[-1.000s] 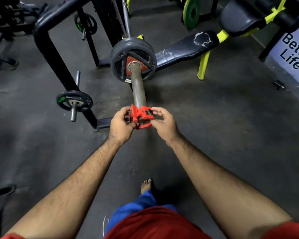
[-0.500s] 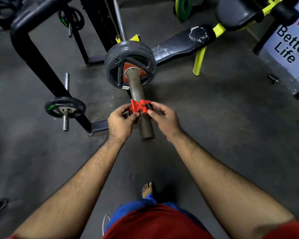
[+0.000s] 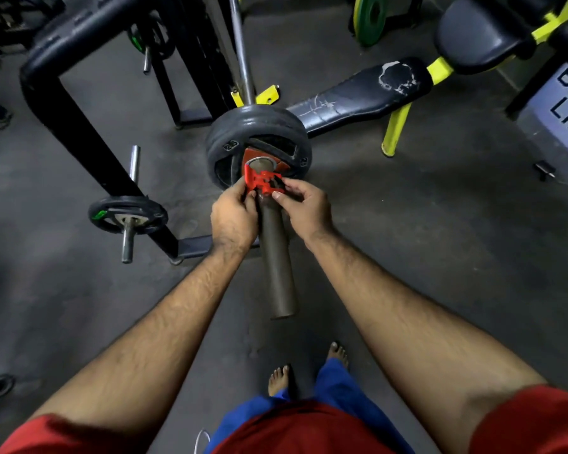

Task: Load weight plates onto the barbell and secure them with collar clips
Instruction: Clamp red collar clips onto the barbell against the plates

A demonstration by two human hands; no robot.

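Note:
A red collar clip (image 3: 259,182) sits around the barbell sleeve (image 3: 277,267), close against the dark weight plates (image 3: 259,126) stacked on the bar. My left hand (image 3: 233,217) pinches the clip's left side. My right hand (image 3: 304,204) pinches its right side, where the lever is. The sleeve's free end points toward me, above the floor. The thin bar shaft (image 3: 241,57) runs away behind the plates into the rack.
A black rack frame (image 3: 66,103) stands at left, with a small plate (image 3: 128,214) on a peg. A worn bench pad (image 3: 358,93) with yellow legs lies at right. A green plate (image 3: 371,18) leans at the back. My bare feet (image 3: 281,378) are below the sleeve end.
Both hands have slid the red clip from the sleeve's free end up along it to the plates.

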